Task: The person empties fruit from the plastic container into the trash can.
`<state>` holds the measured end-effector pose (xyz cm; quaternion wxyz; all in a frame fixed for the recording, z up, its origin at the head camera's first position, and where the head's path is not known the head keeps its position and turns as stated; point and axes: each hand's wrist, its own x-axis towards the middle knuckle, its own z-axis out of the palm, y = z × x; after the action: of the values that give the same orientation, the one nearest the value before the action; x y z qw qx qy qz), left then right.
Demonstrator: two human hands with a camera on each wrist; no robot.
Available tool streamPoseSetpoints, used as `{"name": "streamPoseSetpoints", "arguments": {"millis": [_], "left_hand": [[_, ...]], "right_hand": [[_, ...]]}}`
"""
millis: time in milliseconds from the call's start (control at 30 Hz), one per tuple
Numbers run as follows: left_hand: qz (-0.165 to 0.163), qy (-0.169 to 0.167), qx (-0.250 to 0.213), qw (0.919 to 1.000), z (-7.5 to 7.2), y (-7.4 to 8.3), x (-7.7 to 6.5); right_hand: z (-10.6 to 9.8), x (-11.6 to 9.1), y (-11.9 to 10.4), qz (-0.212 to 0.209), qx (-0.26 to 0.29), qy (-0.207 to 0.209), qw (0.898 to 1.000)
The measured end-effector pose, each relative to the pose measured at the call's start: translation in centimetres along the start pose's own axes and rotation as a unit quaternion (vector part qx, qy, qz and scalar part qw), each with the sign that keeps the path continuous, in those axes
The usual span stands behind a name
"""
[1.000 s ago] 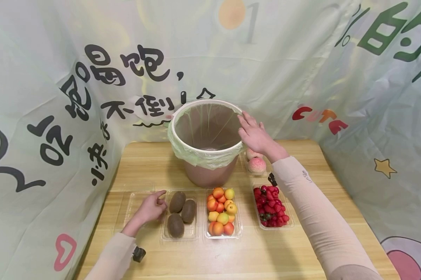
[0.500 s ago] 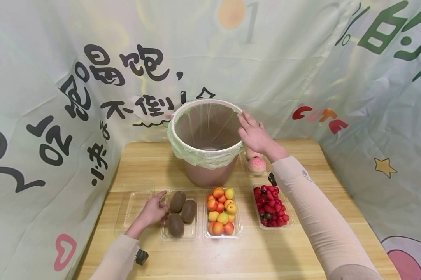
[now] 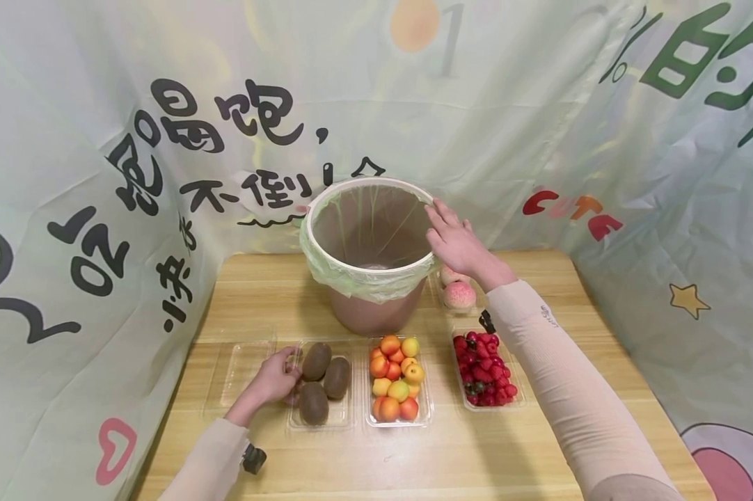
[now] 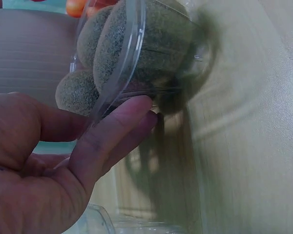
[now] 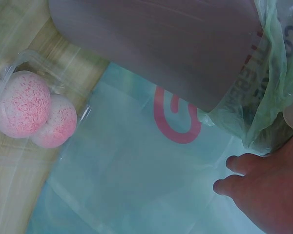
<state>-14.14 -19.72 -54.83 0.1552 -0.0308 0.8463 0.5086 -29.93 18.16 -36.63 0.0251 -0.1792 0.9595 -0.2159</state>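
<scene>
At the left, my left hand (image 3: 275, 378) pinches the near-left rim of a clear plastic punnet (image 4: 133, 53) between thumb and fingers. Three brown kiwis (image 3: 314, 403) sit in it. The left wrist view shows the fingertips right at the rim and wall. My right hand (image 3: 454, 240) rests with straight fingers on the right side of the rim of a brownish-pink trash bin (image 3: 371, 316). A pale green bag (image 3: 385, 287) lines the bin and folds down over its rim. In the right wrist view only part of that hand shows, beside the bag.
Right of the kiwis stands a punnet of orange and yellow fruit (image 3: 397, 390). Further right is one of red berries (image 3: 486, 369). Pink peaches (image 3: 459, 296) sit in a box behind the right forearm. A clear plastic container (image 3: 241, 369) lies at the left. Printed cloth (image 3: 508, 139) encloses the table.
My left hand has moved slightly right to the kiwi punnet, and its raised index finger has come down onto the rim. The right hand stays on the bin.
</scene>
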Motion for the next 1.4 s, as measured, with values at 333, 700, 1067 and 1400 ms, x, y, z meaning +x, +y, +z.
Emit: {"name": "streamPoseSetpoints", "arguments": {"millis": [333,700,1067,1400], "left_hand": [[-0.011,-0.014,-0.033,0.9993,-0.3,0.3,-0.8],[0.010,-0.053,-0.051,0.9973,-1.8,2.6,-1.6],[0.030,-0.061,-0.070,0.9952,-3.6,4.3,-2.1],[0.048,-0.064,-0.073,0.9941,-4.9,5.9,-2.2]], "right_hand": [[0.1,0.0,0.0,0.000,0.002,-0.003,1.000],[0.3,0.0,0.0,-0.001,0.003,-0.008,1.000],[0.2,-0.2,-0.2,0.001,0.009,-0.008,1.000],[-0.1,0.1,-0.2,0.000,0.012,-0.004,1.000]]}}
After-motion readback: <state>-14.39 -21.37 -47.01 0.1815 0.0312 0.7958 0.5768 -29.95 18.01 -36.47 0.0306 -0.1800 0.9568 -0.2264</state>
